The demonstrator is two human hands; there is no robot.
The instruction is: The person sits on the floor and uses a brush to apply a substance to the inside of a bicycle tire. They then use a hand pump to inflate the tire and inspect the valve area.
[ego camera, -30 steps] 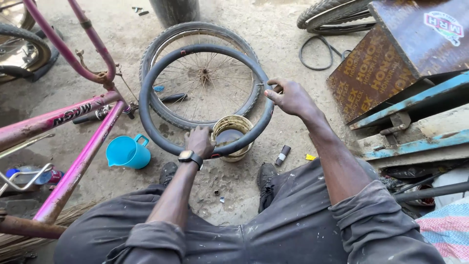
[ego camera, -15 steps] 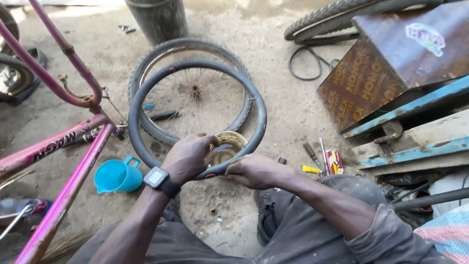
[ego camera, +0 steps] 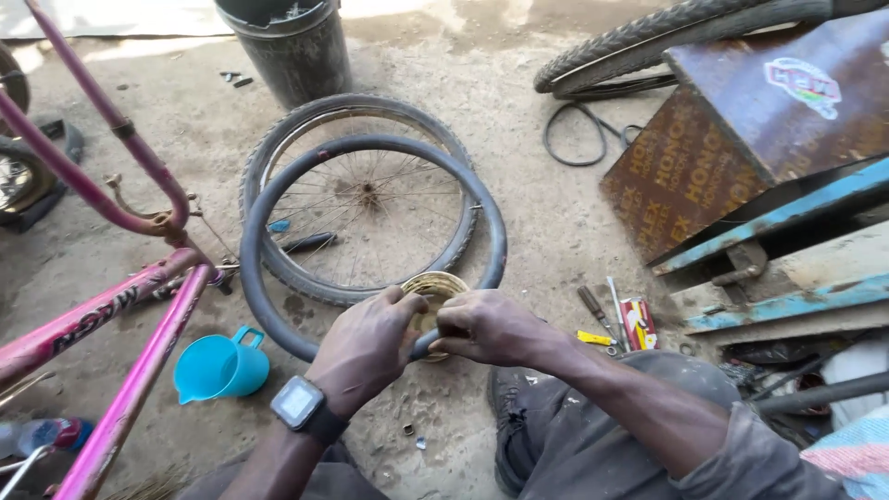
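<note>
Black rubber inner tube (ego camera: 269, 199), looped wide and held up over a spoked bicycle wheel (ego camera: 361, 199) flat on dusty ground. Pink bicycle frame (ego camera: 111, 306) to the left, rusty metal box (ego camera: 741, 139) to the right. Turquoise plastic jug (ego camera: 220, 366) beneath the tube's near-left curve. Left hand (ego camera: 366, 347), watch on wrist, and right hand (ego camera: 482, 326) both pinched closed on the tube's near edge, touching, above a round brass-coloured tin (ego camera: 435, 287).

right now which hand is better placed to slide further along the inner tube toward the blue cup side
Left, probably. The left hand grips the inner tube on the side where it curves toward the blue cup; the right hand pinches it beside the left, farther from that stretch.
</note>
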